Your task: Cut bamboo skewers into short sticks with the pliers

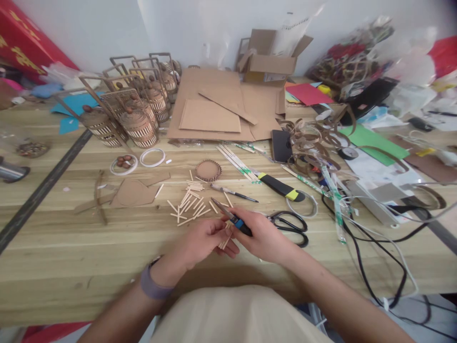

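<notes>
My left hand [205, 240] is closed on a small bundle of short wooden sticks [225, 240] near the table's front edge. My right hand [262, 236] grips a blue-handled cutting tool [232, 219], its metal tip pointing up and left over the sticks. Just beyond both hands, several loose cut sticks [191, 205] lie scattered on the wooden table [89, 252]. A round cardboard disc with a stick rim [208, 170] sits behind them.
Black scissors [291, 225] lie right of my right hand, a yellow-black utility knife [282, 186] and a thin pen [233, 193] further back. Woven cardboard lanterns [137, 126] stand at back left, flat cardboard sheets [214, 107] at centre back, cables [374, 247] and paper strips at right.
</notes>
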{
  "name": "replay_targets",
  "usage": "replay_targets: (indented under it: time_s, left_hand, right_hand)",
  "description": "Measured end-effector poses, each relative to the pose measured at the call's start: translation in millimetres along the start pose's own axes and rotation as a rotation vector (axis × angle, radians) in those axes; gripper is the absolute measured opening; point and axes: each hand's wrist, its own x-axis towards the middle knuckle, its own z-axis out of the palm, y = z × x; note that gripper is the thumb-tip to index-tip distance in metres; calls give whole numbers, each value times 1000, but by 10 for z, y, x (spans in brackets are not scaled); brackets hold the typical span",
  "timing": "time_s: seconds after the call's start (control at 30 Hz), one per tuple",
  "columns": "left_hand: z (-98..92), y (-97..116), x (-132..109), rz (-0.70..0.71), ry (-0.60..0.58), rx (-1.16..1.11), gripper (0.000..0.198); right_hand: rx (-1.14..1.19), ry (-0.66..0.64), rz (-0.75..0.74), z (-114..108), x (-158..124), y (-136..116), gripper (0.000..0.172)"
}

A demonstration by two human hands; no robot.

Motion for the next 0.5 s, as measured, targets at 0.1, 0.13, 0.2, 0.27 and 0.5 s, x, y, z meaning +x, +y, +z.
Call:
replay_targets:
  time_s: [0.1,0.13,0.2,0.27,0.5]
  left_hand:
    - [-7,-12,7,-12,-31,-30,54]
    - [-10,-16,7,-23,-43,-41,55]
    - [-14,-19,3,-42,-48,-61,54]
    - [-15,-19,-3,-47,-12,-74,51]
    - [41,-26,44,43,199,-247,31]
  right_hand:
    - [9,-2,16,14,6,-5,29]
    - [11,-11,17,17,8,1,30]
    - [9,-6,-9,25,10,23,32]
    - [-16,69,-70,40,3,53,31]
    - [-164,259,-92,190,-102,88,59]
